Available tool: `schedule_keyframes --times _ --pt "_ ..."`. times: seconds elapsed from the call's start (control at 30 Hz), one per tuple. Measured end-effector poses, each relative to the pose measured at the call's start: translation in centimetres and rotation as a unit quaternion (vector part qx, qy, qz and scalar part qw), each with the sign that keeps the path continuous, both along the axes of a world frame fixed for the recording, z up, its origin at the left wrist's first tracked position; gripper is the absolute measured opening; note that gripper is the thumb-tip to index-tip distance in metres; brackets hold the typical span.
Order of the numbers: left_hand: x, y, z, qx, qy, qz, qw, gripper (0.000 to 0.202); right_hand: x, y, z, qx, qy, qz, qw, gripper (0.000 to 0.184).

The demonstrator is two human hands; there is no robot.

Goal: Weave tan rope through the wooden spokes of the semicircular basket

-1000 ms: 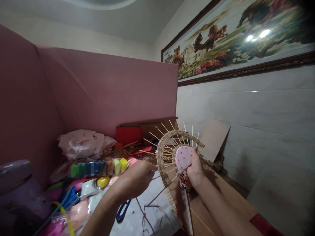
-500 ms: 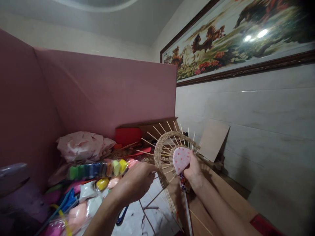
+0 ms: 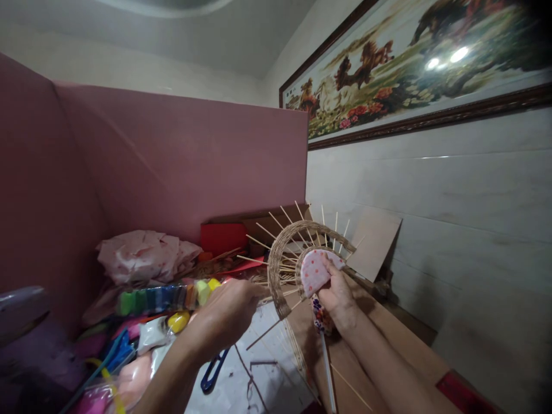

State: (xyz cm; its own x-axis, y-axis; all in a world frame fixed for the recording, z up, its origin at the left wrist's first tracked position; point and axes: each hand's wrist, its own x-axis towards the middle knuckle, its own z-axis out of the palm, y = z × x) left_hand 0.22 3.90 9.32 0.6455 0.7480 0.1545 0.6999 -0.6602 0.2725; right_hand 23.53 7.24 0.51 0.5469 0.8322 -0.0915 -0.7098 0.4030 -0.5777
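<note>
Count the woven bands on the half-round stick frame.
2: a wide outer band crossing the sticks, and a narrow inner band edging the dotted pad. The right hand could hide others.

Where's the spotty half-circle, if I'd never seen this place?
Start at the big pink panel and look below its right end for a tan woven arch. Inside that arch, pinched by the right hand, is the spotty half-circle. The crumpled cloth on the left has spots too, but this one is smooth and rounded.
</note>
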Motion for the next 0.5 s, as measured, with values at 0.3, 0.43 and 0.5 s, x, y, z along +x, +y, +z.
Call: schedule_keyframes --times 0.3,0.43,0.5 --pt "0.0 0.0 0.8 -0.035 -0.024 0.041 0.998 0.037 0.6 -0.2 0.4 -0.005 0.006 -0.013 1.000 0.020" --pt "-0.1 0.1 1.0 -0.121 -0.094 -0.007 0.988 0.050 0.7 -0.3 0.4 -0.004 0.019 -0.018 1.000 0.019" --pt "-0.3 0.3 1.3 -0.177 -0.136 -0.062 0.973 0.055 0.9 -0.3 0.3 -0.004 0.013 -0.025 1.000 0.018"
